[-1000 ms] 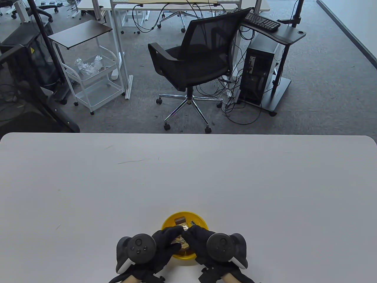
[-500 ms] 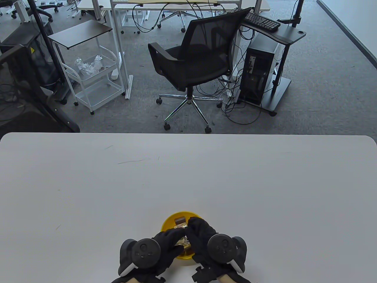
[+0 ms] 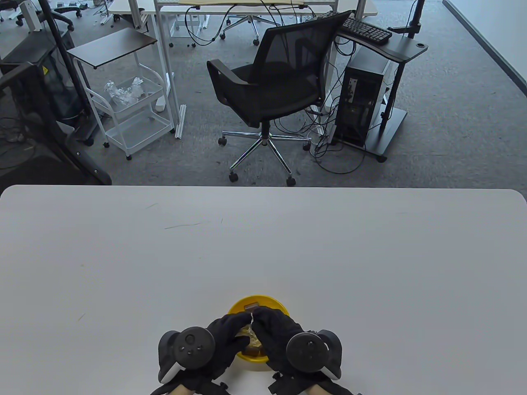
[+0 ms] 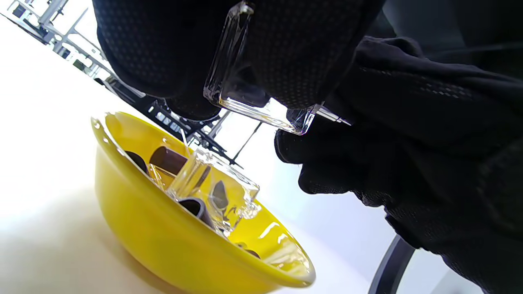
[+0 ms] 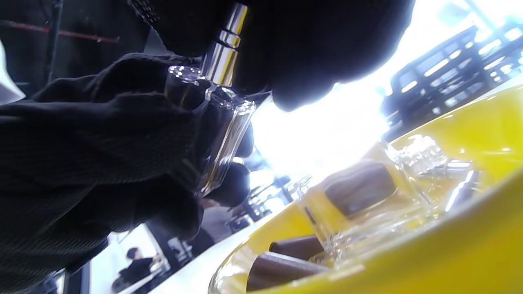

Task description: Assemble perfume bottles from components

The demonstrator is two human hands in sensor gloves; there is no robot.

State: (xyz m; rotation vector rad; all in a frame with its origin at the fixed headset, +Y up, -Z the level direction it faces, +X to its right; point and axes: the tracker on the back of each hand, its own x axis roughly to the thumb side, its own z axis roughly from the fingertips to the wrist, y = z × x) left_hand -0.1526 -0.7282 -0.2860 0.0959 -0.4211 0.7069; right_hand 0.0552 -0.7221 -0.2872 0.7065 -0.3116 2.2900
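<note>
Glass bottle in left hand, yellow bowl

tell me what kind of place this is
Most likely an office or lab workspace: a black mesh office chair, a computer tower on a wheeled stand with a keyboard, and a white work table.
</note>
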